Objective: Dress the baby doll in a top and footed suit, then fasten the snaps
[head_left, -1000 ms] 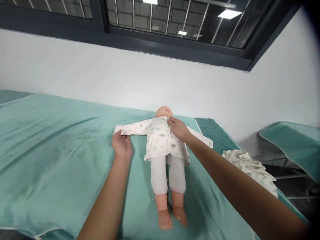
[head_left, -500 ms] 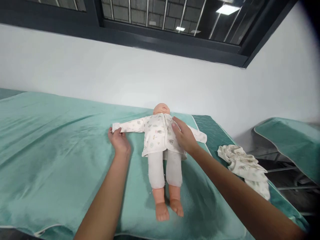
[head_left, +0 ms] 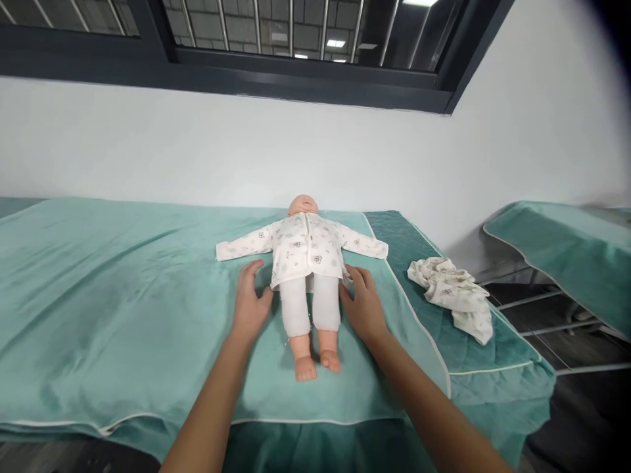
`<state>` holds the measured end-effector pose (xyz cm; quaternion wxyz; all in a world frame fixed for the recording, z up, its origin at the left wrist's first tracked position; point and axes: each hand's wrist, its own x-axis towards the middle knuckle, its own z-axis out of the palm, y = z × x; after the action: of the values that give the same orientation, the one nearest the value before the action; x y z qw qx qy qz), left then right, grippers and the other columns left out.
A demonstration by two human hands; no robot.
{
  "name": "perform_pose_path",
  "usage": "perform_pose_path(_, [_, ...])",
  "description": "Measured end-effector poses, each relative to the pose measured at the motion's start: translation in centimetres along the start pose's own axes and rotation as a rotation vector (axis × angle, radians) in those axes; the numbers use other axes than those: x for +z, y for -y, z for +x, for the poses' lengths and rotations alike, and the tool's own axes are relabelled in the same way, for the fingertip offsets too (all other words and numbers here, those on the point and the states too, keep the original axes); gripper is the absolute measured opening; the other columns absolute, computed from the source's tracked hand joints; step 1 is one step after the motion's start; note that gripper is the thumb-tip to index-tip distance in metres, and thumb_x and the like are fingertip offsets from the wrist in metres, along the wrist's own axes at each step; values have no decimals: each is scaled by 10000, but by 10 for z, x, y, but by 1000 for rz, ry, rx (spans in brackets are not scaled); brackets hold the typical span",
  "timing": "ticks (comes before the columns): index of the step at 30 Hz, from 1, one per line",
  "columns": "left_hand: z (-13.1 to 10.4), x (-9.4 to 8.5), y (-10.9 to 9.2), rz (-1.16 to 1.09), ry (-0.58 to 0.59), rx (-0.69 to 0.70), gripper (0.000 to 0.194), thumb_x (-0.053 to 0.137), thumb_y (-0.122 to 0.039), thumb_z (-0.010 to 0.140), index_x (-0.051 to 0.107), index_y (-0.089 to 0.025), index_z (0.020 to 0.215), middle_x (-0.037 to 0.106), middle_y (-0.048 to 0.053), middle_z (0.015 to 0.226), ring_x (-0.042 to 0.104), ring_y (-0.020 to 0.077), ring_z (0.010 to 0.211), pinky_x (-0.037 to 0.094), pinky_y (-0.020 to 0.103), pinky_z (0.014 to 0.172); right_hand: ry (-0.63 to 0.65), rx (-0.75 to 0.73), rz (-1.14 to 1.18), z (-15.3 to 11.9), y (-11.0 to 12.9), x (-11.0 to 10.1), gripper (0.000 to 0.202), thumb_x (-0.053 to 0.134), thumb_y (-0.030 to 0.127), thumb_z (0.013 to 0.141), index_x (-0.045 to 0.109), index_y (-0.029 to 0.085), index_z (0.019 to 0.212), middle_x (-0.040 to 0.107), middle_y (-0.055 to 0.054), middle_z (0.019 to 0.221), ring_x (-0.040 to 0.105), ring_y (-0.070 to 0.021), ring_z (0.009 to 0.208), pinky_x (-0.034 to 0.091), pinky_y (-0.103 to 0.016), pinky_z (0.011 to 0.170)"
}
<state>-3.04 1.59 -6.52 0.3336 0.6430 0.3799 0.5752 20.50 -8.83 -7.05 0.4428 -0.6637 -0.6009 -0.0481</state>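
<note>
A baby doll lies on its back on a green-covered bed, head toward the wall and bare feet toward me. It wears a white printed jacket, its front closed and both sleeves spread out to the sides. Its upper legs are white. Just left of the jacket's lower edge is my left hand, fingers apart and holding nothing. On the other side, my right hand is open beside the hem, with its fingertips close to or touching the jacket's edge.
A crumpled printed white cloth lies on the darker green mattress at the right. Beyond it stands another green-covered bed with metal bars. A white wall and barred window are behind.
My left hand has left the sleeve cuff and moved right, toward the jacket's hem. My right hand has come off the chest and down to the hem's side. The camera view has shifted.
</note>
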Motion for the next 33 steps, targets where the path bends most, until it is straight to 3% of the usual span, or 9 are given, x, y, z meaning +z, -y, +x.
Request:
perform_pose_path(7, [-7,7,-8,91,103,-74,341,743,-81,633,688,-236,932,628,52,932,556,254,949,405,400,974,-73,110,56,0,-8,0,281,438,251,948,627,195,1147,589,-99,1026,585,-231,925,519,-413,832])
perform_pose_path(11, [-10,11,-14,115,135,-78,345,731,-51,631,674,-239,914,632,42,879,547,241,852,410,339,841,-149,162,117,-1,-14,1,251,457,257,935,646,176,1078,582,-95,997,586,-214,865,520,-381,791])
perform_pose_path(16, [-17,9,-19,114,110,-99,205,697,-88,703,648,-243,827,586,15,771,490,210,727,371,293,734,-141,150,94,-4,-13,0,260,451,246,926,643,180,1089,581,-89,972,573,-216,848,509,-386,785])
perform_pose_path(21, [-20,7,-23,97,96,-113,223,705,-123,701,671,-249,881,613,17,813,522,219,763,409,323,795,-142,142,78,-5,-14,0,257,448,233,923,624,180,1102,579,-92,975,571,-224,872,511,-398,802])
perform_pose_path(26, [-18,8,-35,71,68,76,349,682,-133,737,676,-257,1063,620,68,1099,542,252,1082,402,370,997,-168,23,35,-6,-7,-3,303,471,210,925,584,183,1204,570,-128,1138,528,-262,1092,460,-466,962])
perform_pose_path(30, [-10,19,-47,267,189,166,496,678,-157,749,609,-276,1225,529,82,1254,455,288,1223,348,434,1078,-138,-93,45,-3,5,-9,299,465,226,954,586,196,1226,581,-119,1178,515,-253,1144,441,-454,997])
perform_pose_path(33, [1,35,-54,439,200,178,457,713,-181,720,626,-248,1164,513,102,1180,466,323,1154,354,484,1051,-73,-132,17,7,16,-11,290,478,277,968,593,210,1226,595,-107,1175,529,-254,1120,449,-437,981])
